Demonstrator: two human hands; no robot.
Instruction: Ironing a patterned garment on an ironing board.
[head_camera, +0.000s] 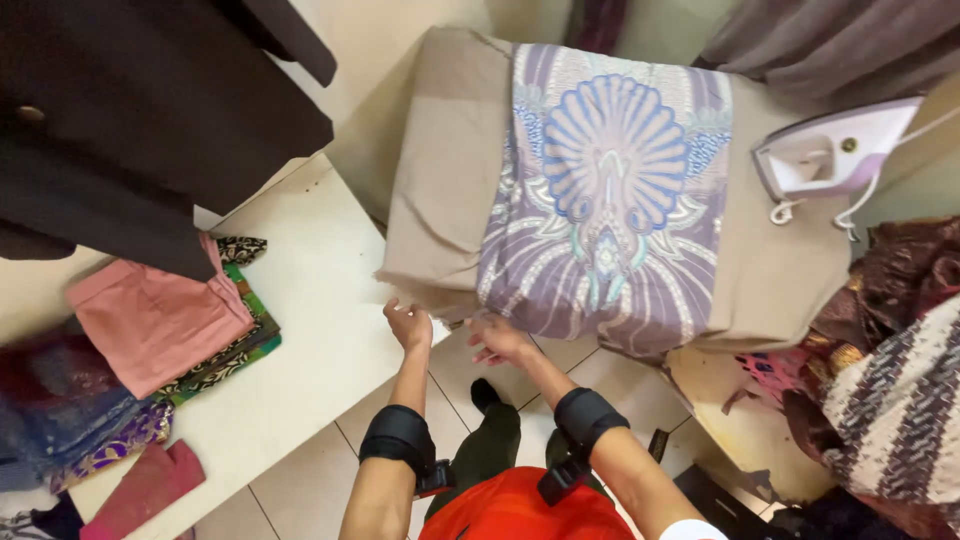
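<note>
No box or basket shows here; cloth lies in stacks instead. On the white laminate side table (300, 300) sits a stack of folded fabrics (170, 330): a plain pink piece on top, with green and dark patterned pieces under it, and blue and purple glittery cloth at the left end.

The ironing surface is a low table wrapped in smooth beige cotton sheeting (440, 170). Across it lies a long purple batik cloth with a pale blue fan-shaped motif (605, 190), flat and smooth, its near end hanging over the front edge. A white and lilac electric iron (830, 155) stands on its heel at the right end, well apart from the hands.

The left hand (410, 325) is loosely curled at the beige cover's front edge, near the corner; whether it grips the cover I cannot tell. The right hand (497, 340) is open with fingers spread, just below the batik's hanging end, holding nothing. Both forearms wear black straps. The floor is pale glazed tile (300, 480).
</note>
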